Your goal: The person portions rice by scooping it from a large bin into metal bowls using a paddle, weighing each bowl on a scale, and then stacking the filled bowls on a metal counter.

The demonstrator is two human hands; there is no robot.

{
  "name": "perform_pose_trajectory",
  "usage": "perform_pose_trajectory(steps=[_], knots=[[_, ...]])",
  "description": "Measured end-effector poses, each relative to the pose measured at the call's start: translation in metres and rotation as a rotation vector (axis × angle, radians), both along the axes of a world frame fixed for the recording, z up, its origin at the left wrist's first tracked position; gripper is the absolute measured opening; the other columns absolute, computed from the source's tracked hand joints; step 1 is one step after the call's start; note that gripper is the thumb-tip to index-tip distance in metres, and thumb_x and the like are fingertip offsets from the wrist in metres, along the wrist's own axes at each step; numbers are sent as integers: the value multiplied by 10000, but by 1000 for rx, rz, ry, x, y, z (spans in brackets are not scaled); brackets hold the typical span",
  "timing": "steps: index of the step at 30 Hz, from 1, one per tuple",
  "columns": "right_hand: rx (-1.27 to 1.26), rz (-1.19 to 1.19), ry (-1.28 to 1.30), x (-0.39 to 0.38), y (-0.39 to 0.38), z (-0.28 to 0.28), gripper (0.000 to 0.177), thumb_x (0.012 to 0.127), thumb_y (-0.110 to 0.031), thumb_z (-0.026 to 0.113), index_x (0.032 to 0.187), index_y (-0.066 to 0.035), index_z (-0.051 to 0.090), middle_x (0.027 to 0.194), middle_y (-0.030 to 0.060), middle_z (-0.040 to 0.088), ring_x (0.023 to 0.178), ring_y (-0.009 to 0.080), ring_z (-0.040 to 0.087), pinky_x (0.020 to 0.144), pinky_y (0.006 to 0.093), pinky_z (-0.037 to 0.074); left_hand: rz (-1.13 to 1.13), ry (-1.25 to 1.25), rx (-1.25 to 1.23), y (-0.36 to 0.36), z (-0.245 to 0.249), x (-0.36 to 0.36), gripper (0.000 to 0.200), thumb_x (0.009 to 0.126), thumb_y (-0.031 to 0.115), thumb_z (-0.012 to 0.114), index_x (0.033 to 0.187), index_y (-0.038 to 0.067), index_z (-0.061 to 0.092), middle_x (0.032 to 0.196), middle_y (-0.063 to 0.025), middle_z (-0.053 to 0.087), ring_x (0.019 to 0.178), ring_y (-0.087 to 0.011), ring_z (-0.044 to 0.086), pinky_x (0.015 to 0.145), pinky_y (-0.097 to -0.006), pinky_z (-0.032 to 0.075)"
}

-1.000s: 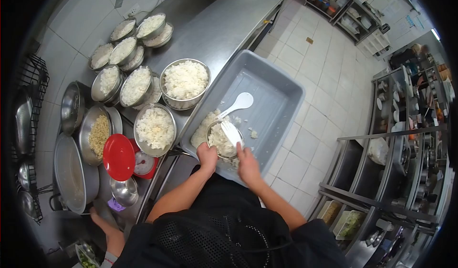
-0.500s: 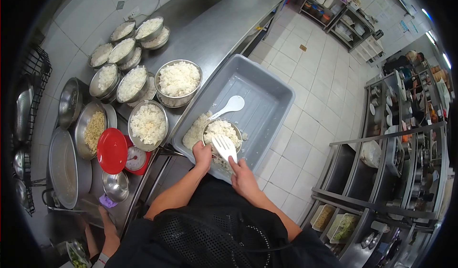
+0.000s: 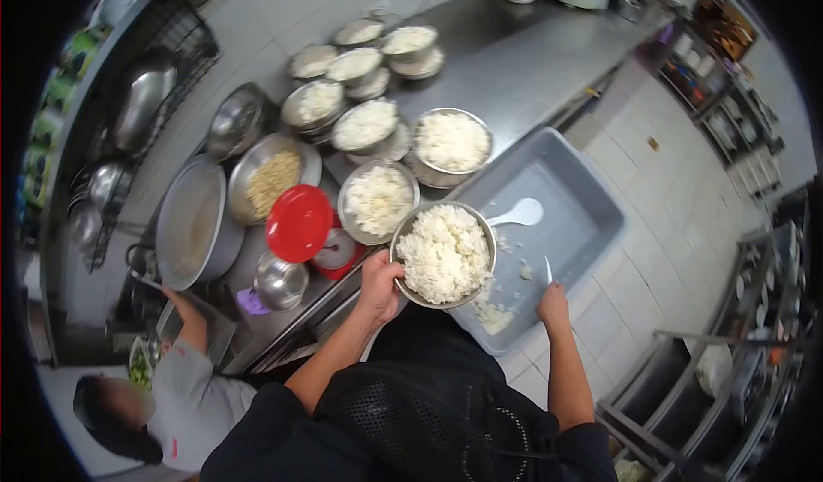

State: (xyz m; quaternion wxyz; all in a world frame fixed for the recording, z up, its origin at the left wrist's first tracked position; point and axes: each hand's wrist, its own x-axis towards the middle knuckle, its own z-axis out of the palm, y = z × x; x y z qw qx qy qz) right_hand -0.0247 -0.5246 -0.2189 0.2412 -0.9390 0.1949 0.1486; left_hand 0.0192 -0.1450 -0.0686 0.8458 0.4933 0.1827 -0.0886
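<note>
My left hand (image 3: 380, 289) grips the edge of a metal bowl (image 3: 491, 263) heaped with white rice (image 3: 444, 252), raised over the near left side of a grey plastic tub (image 3: 549, 182). In my right hand (image 3: 554, 304) is a white serving fork (image 3: 549, 270), seen nearly edge-on above the tub's right side. A white rice paddle (image 3: 521, 213) lies inside the tub, its handle end hidden by the bowl. Loose rice (image 3: 491, 317) sticks to the tub floor.
Several rice-filled metal bowls (image 3: 379, 201) stand, some stacked, on the steel counter (image 3: 514, 62). A red scale (image 3: 298, 223), a bowl of brownish food (image 3: 273, 183) and a large pot (image 3: 193, 220) are at left. Another person (image 3: 193, 405) stands lower left; shelving (image 3: 720, 396) is at right.
My left hand has lifted the rice bowl out of the tub, up and leftward towards the counter. My right hand has moved the fork away to the right. The view has swung left.
</note>
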Motion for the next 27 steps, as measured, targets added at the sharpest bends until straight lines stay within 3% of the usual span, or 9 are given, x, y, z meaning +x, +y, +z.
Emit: perform_pose_trajectory(steps=[4, 6, 7, 9, 13, 15, 22, 24, 27], knots=[[-64, 208, 96, 0, 46, -56, 339, 830, -11, 606, 1150, 97, 633, 1163, 331, 598, 984, 486, 660, 883, 484, 566, 246, -120, 26, 72, 39, 9, 398, 773, -75, 493, 1149, -61, 623, 1108, -160, 705, 953, -229, 706, 863, -335, 573], [-72, 323, 130, 8, 79, -43, 304, 828, -31, 615, 1102, 87, 672, 1171, 333, 602, 969, 489, 664, 887, 487, 564, 420, -187, 75, 103, 53, 11, 356, 792, -77, 491, 1121, -47, 623, 1099, -153, 704, 945, -230, 707, 842, -340, 587], [-1, 463, 289, 13, 90, -24, 289, 819, -41, 625, 1073, 80, 691, 1177, 337, 604, 990, 486, 660, 898, 483, 559, 432, -194, 175, 133, 38, 8, 444, 795, -48, 474, 1227, -80, 575, 1193, -174, 681, 1056, -254, 692, 963, -355, 559], [78, 623, 453, 25, 96, 1, 275, 811, -51, 635, 1043, 73, 710, 1184, 341, 606, 1011, 482, 656, 910, 480, 554, 564, -153, 275, 168, 29, 5, 395, 801, -43, 494, 1183, -61, 589, 1130, -152, 698, 986, -227, 703, 859, -328, 583], [-22, 394, 27, 73, 52, -9, 293, 740, -27, 658, 1019, 59, 636, 1105, 284, 635, 1031, 467, 635, 911, 488, 532, 659, -140, 214, 204, 13, -2, 321, 797, -39, 521, 1109, -31, 599, 1066, -136, 704, 915, -207, 707, 752, -303, 587], [-56, 285, -5, 94, 45, -17, 273, 798, -20, 631, 1056, 67, 609, 1140, 268, 614, 1019, 457, 648, 887, 496, 544, 658, -61, 191, 221, -1, -6, 256, 802, -32, 537, 1049, -2, 596, 1025, -116, 698, 844, -177, 695, 687, -284, 584], [5, 462, 6, 42, 102, -44, 318, 826, -8, 592, 1141, 33, 598, 1211, 248, 600, 1028, 450, 653, 888, 502, 545, 722, -63, 126, 203, 12, -3, 176, 832, -14, 547, 997, 38, 584, 899, -48, 659, 700, -96, 602, 635, -230, 543], [-3, 610, 122, 29, 101, -25, 414, 766, 13, 617, 1178, -27, 617, 1181, 218, 628, 1082, 424, 642, 907, 493, 542, 759, -52, 149, 195, 19, -3, 79, 846, 15, 571, 846, 93, 557, 683, 37, 537, 557, -64, 481, 563, -227, 459], [-113, 448, -9, 39, 47, -16, 412, 809, -1, 582, 1212, -70, 632, 1136, 173, 686, 1040, 390, 675, 904, 504, 532, 729, -55, 154, 194, 20, -8, 95, 868, 62, 602, 823, 113, 536, 649, 43, 487, 558, -73, 462, 570, -251, 456]])
